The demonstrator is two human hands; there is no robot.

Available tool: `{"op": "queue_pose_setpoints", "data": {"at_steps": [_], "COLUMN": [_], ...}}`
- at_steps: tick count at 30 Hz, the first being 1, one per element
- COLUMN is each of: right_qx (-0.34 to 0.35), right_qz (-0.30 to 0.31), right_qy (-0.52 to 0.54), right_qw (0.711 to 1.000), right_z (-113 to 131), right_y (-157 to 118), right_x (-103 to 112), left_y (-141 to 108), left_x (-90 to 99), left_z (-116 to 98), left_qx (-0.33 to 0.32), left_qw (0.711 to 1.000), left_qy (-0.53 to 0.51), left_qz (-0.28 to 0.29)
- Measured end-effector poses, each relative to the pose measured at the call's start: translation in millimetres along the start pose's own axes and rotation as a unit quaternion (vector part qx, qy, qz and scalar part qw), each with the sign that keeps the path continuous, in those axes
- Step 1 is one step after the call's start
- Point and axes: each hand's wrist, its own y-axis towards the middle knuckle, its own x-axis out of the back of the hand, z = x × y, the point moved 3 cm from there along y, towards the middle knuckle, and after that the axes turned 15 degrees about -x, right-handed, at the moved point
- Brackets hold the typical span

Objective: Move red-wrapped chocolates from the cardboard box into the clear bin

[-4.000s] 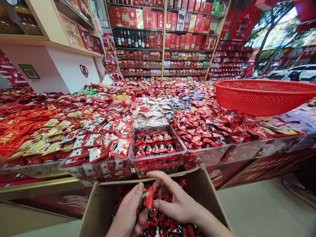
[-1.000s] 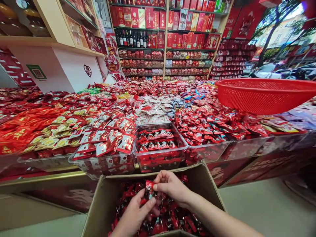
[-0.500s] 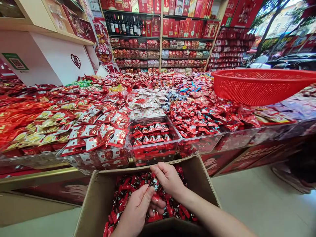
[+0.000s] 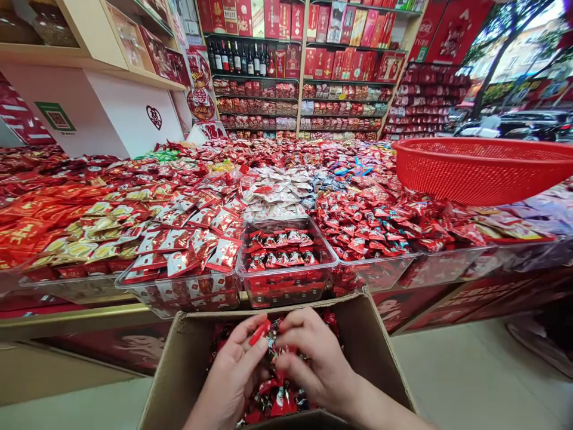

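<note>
A cardboard box [image 4: 165,370] in front of me holds a heap of small candies [image 4: 282,400] in shiny red and black wrappers. My left hand [image 4: 233,370] is over the box with a red-wrapped candy [image 4: 260,332] between thumb and fingers. Close beside it, my right hand [image 4: 320,361] is above the heap, fingers bent and parted from the thumb; slight blur softens its tips. Just beyond the box stands a clear plastic bin [image 4: 286,280] with similar candies laid in neat rows.
Bins of red and white packets [image 4: 188,245] flank the clear bin on the left, and loose red sweets [image 4: 367,221] on the right. A red mesh basket [image 4: 483,173] rests on the sweets at right. Stocked shelves [image 4: 299,77] line the back.
My hands have parted from their shared grip on a candy. The left now holds a red candy up, while the right has opened. The view has shifted slightly.
</note>
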Motion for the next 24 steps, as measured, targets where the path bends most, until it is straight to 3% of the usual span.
{"op": "queue_pose_setpoints", "data": {"at_steps": [3,5,8,11,13,15,17,19,21,24], "right_qx": [-0.236,-0.317,-0.328,-0.319,-0.238,-0.062,0.13,0.251,0.299,0.264], "right_qz": [0.052,0.115,0.134,0.124,0.09,0.047,0.016,0.007,0.023,0.036], "right_qy": [0.081,0.128,0.18,0.177,0.113,0.004,-0.126,-0.23,-0.281,-0.309], "right_qw": [0.967,0.933,0.918,0.923,0.96,0.997,0.983,0.94,0.912,0.913], "right_z": [-17.0,-24.6,-26.9,-26.5,-22.8,-12.4,1.4,14.5,26.2,33.0], "right_y": [0.1,-2.1,-4.5,-6.3,-4.7,-2.9,-3.7,-1.8,9.2,49.6], "right_x": [-5.7,-12.6,-16.7,-15.8,-11.0,-4.4,1.1,7.9,18.1,34.3], "left_y": [2.4,3.3,4.9,7.8,9.8,10.8,9.6,6.3,2.8,1.7], "left_x": [0.3,0.1,-0.1,2.6,6.7,9.6,9.3,6.5,5.8,18.1], "left_z": [-9.4,-11.6,-9.8,-6.1,-4.3,-2.9,-2.7,-4.8,-9.3,-14.6], "left_qx": [-0.06,-0.077,-0.064,-0.045,-0.041,-0.033,-0.018,-0.007,-0.013,-0.037], "left_qw": [0.995,0.992,0.994,0.998,0.998,0.998,0.999,1.0,1.0,0.996], "left_qy": [0.072,0.095,0.08,0.043,0.037,0.033,0.034,0.022,0.002,0.069], "left_qz": [-0.015,-0.028,-0.031,-0.03,-0.044,-0.05,-0.038,-0.008,0.017,0.039]}}
